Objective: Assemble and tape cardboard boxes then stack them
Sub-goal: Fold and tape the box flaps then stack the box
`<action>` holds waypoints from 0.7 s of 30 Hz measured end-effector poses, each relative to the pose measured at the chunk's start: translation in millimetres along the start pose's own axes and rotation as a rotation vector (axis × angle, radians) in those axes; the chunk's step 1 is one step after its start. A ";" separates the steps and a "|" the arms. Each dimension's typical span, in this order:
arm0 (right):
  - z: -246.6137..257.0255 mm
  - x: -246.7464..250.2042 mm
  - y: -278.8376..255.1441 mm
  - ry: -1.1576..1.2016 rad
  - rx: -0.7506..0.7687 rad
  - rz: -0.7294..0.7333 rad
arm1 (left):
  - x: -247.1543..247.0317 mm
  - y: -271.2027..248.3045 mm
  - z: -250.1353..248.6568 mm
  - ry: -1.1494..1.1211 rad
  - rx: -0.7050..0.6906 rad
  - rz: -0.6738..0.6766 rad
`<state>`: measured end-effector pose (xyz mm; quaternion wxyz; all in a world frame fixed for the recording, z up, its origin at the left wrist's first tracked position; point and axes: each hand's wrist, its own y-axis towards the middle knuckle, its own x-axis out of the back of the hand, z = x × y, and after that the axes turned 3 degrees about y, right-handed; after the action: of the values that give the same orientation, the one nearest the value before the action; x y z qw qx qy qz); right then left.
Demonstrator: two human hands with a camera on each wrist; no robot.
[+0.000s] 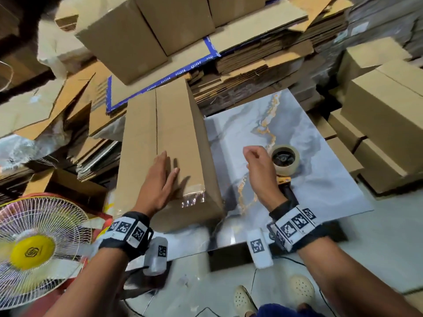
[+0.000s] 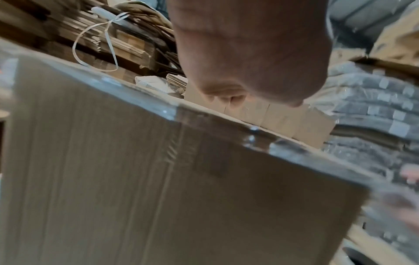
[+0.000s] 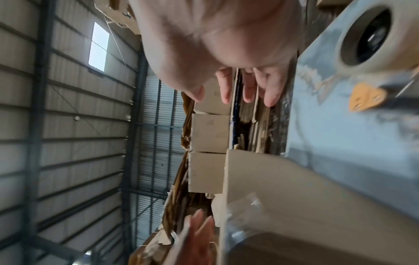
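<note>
Cardboard stacks (image 1: 263, 62) behind marble table (image 1: 320, 186)

Bare desk (image 1: 325, 179) lies open right of the tall box (image 1: 164, 143), broken only by the tape dispenser (image 1: 285, 160). Flat cardboard stacks (image 1: 263, 65) wall the far side; finished boxes (image 1: 384, 124) crowd the right.

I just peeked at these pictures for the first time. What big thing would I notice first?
The long brown cardboard box lying on the blue-grey marbled board, with the person's left hand resting flat on top. Right of it, the right hand hovers beside an orange-handled tape dispenser, and a white fan with a yellow hub sits bottom left.
</note>
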<state>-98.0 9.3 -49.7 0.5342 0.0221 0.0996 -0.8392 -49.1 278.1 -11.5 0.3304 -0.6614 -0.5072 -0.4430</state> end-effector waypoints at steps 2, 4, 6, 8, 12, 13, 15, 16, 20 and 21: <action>11.7 -27.9 -6.0 0.126 0.010 0.081 | -1.9 11.9 6.2 0.073 -0.079 -0.012; 17.5 -54.4 -11.4 0.239 -0.002 0.159 | -8.5 19.2 10.3 0.146 -0.123 0.029; 16.5 -75.4 -14.6 0.274 -0.026 0.206 | -14.8 22.4 15.9 0.191 -0.139 0.055; 10.2 -90.4 -16.7 0.223 -0.042 0.243 | -16.9 23.4 20.5 0.214 -0.159 0.051; -17.7 -110.4 -14.2 0.199 -0.113 0.270 | -17.5 23.5 21.4 0.233 -0.161 0.048; -26.9 -112.9 -12.1 0.204 -0.136 0.270 | -17.9 23.5 21.6 0.242 -0.156 0.052; -48.7 -113.6 -8.7 0.138 -0.180 0.288 | -18.3 24.1 22.3 0.255 -0.156 0.053; -60.8 -111.4 -9.2 0.064 -0.199 0.306 | -18.0 23.5 22.2 0.258 -0.158 0.054; -90.7 -98.4 -1.7 -0.251 -0.209 0.334 | -17.5 24.2 22.0 0.234 -0.153 0.050; -82.6 -95.4 1.2 -0.214 -0.208 0.305 | -17.8 24.9 22.1 0.234 -0.154 0.051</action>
<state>-61.8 109.7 -117.1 0.6618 -0.1077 0.1236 -0.7315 -21.2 284.3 -36.2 0.3466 -0.6413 -0.4125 -0.5463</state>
